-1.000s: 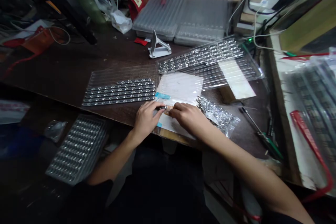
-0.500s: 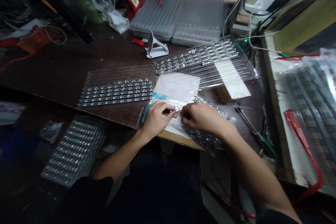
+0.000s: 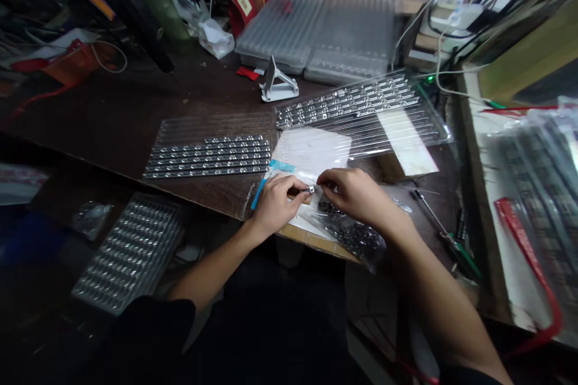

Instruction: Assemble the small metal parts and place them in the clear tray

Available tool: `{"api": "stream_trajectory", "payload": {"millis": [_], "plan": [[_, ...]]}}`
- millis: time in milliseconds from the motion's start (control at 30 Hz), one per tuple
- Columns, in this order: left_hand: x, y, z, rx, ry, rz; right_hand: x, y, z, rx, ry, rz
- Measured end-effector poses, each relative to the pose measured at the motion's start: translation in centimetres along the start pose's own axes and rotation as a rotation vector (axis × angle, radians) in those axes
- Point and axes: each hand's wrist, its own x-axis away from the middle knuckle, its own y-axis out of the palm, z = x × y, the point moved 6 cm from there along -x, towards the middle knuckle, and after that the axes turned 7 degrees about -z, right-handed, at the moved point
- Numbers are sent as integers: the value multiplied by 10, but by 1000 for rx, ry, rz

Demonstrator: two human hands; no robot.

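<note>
Between the thumb and fingers of my left hand [image 3: 276,203] is a small shiny metal part [image 3: 310,189], its tip poking out to the right. My right hand [image 3: 354,192] is just to the right of that part, thumb and index finger closed together; anything between them is too small to make out. Beneath my right hand lies a clear plastic bag [image 3: 356,236] of small dark and silvery pieces. Left of my hands, a clear ribbed tray [image 3: 180,129] carries rows of slim metal parts. Another clear tray [image 3: 392,126], partly filled with similar parts, rests tilted behind my hands.
A white-topped block [image 3: 409,144] supports the tilted tray. Behind stand a white folding stand [image 3: 279,87] and stacked clear trays [image 3: 347,33]. A green-handled screwdriver [image 3: 460,252] lies at right. More filled trays [image 3: 129,252] sit low at left, below the table edge.
The view has shifted slightly, moving the scene rightward. My right hand's fingers have gone from curled over the bag to a raised pinch near the metal part. My left hand keeps its hold.
</note>
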Motion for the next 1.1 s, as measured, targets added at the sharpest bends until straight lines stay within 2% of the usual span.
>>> {"api": "stream_trajectory", "payload": {"millis": [300, 567, 800, 933, 1100], "plan": [[-1, 1, 1, -37, -9, -30, -1, -2, -9, -12, -57, 19], [-1, 0, 2, -5, -2, -9, -3, 1, -13, -14, -68, 17], [1, 0, 13, 23, 111, -41, -1, -5, 1, 38, 73, 35], [0, -3, 7, 29, 52, 23, -2, -4, 4, 51, 95, 17], [-1, -2, 1, 2, -22, 0, -3, 3, 1, 49, 58, -20]]}}
